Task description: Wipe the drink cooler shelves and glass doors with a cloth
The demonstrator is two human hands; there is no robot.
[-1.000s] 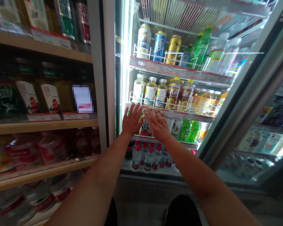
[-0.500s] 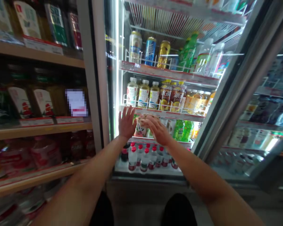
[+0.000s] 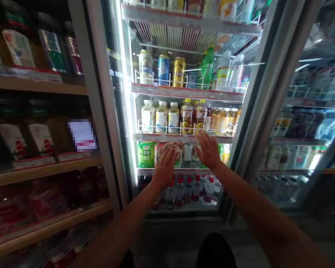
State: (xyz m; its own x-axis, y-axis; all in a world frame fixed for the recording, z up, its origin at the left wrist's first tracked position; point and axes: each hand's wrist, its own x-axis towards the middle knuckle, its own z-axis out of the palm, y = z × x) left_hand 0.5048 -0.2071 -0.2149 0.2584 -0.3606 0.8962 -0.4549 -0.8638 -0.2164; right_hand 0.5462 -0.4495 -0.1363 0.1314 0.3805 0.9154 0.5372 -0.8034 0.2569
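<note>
My left hand [image 3: 166,165] lies on a crumpled, pale pinkish-brown cloth [image 3: 176,147], fingers stretched upward over it. Both are in front of the fridge's lower shelves, seemingly against the glass door; exact contact is hard to make out. My right hand [image 3: 209,150] is to the right of the cloth, apart from it, with fingers spread and nothing in them. Behind the hands, a green drink pack [image 3: 146,154] shows on the lower shelf, and the cloth partly hides the packs beside it. Several red-capped bottles [image 3: 179,191] stand below, partly covered by my left forearm.
Drink cans [image 3: 163,70] and bottles [image 3: 187,116] fill the fridge shelves above. A metal door frame [image 3: 264,111] runs along the right side. Wooden shelving [image 3: 44,170] with bottles stands at the left. My dark-clothed knee [image 3: 216,249] shows at the bottom.
The cloth was under my right hand and is now under my left. My left hand has moved right and lower; my right hand has shifted right, away from the cloth.
</note>
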